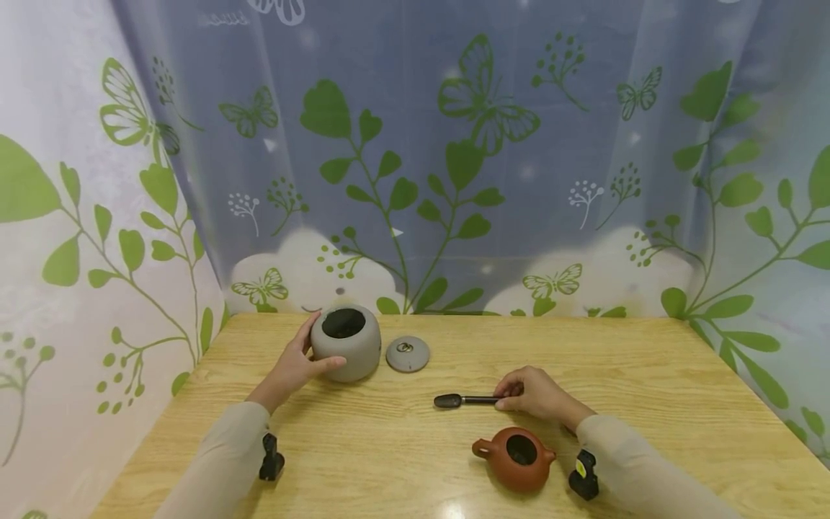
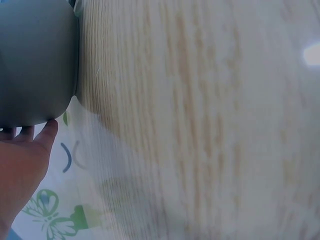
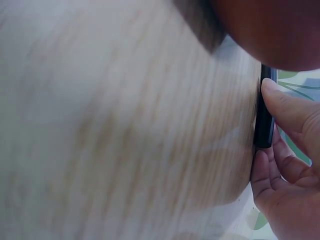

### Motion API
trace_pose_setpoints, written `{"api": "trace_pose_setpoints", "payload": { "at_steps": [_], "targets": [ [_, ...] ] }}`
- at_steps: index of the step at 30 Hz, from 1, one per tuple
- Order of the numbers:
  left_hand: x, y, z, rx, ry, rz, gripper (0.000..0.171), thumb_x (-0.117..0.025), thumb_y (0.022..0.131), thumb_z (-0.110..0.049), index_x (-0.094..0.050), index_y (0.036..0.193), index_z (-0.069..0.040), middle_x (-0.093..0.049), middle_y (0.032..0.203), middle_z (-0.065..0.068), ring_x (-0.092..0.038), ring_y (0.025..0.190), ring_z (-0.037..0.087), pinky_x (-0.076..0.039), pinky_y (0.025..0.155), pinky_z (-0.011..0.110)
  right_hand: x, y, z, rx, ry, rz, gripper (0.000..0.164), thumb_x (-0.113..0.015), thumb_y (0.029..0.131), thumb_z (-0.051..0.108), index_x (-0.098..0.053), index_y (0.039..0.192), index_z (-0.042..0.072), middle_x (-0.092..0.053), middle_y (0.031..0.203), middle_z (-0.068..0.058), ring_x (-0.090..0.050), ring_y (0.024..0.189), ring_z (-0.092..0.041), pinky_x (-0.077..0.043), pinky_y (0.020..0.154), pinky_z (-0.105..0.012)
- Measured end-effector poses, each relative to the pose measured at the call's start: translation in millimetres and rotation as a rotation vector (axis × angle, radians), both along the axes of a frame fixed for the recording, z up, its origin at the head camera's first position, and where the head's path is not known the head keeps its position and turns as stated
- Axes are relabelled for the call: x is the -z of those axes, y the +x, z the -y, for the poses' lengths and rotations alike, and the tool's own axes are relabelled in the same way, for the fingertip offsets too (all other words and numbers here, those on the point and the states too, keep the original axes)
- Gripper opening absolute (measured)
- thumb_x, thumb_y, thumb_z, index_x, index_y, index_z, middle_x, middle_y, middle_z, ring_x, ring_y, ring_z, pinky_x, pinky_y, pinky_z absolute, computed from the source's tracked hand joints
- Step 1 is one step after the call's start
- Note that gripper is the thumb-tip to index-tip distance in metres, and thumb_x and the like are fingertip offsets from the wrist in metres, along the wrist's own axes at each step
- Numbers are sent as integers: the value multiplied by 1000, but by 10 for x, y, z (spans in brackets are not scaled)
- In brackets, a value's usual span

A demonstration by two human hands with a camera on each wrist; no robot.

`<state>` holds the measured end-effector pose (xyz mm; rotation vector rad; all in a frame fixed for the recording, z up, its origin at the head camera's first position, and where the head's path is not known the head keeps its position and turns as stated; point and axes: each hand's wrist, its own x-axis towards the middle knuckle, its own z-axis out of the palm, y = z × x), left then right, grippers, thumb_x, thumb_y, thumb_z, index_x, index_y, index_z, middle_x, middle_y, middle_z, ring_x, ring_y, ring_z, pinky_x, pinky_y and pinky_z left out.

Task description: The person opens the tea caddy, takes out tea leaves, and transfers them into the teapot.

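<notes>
My left hand (image 1: 295, 367) holds a round grey jar (image 1: 359, 353) by its side, thumb at the front and fingers behind. The jar's mouth is uncovered and its inside is dark. In the left wrist view, fingertips touch the jar (image 2: 35, 60). To its right lies the grey lid (image 1: 415, 357) with a small ring on top. My right hand (image 1: 534, 395) pinches the black handle of a small spoon (image 1: 449, 401) low over the tabletop; whether it touches the wood I cannot tell. Nearer stands a reddish-brown clay teapot (image 1: 502, 472), lidless, with dark contents.
The wooden table (image 1: 363, 447) ends at a patterned curtain (image 1: 415, 180) behind and at the sides. A small dark object (image 1: 568, 431) shows partly beneath the right wrist. Each forearm wears a black wrist camera (image 1: 583, 479).
</notes>
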<state>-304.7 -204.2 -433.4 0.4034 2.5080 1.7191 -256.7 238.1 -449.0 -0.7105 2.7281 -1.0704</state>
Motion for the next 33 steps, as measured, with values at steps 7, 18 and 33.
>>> {"api": "trace_pose_setpoints", "payload": {
  "at_steps": [7, 18, 33],
  "targets": [
    [4, 11, 1, 5, 13, 9, 102, -76, 84, -27, -4, 155, -29, -6, 161, 10, -9, 147, 32, -20, 113, 58, -7, 13, 5, 0, 5, -12, 14, -75, 83, 19, -73, 93, 9, -68, 86, 3, -59, 74, -7, -50, 65, -24],
    [-21, 12, 15, 12, -19, 9, 104, -77, 83, -29, -2, 156, -27, -4, 161, 10, -6, 147, 33, -18, 114, 59, -139, 19, -56, -49, 16, 13, 24, -71, 88, 24, -71, 103, 5, -70, 97, -3, -65, 85, -16, -53, 74, -28],
    [-321, 324, -335, -107, -236, -271, 108, -81, 75, -41, -15, 155, -12, -12, 160, 14, -11, 145, 38, -21, 112, 61, -328, 298, -559, 133, -42, 69, 37, -66, 92, 29, -67, 115, 1, -67, 112, -12, -62, 105, -32, -53, 87, -45]
  ]
}}
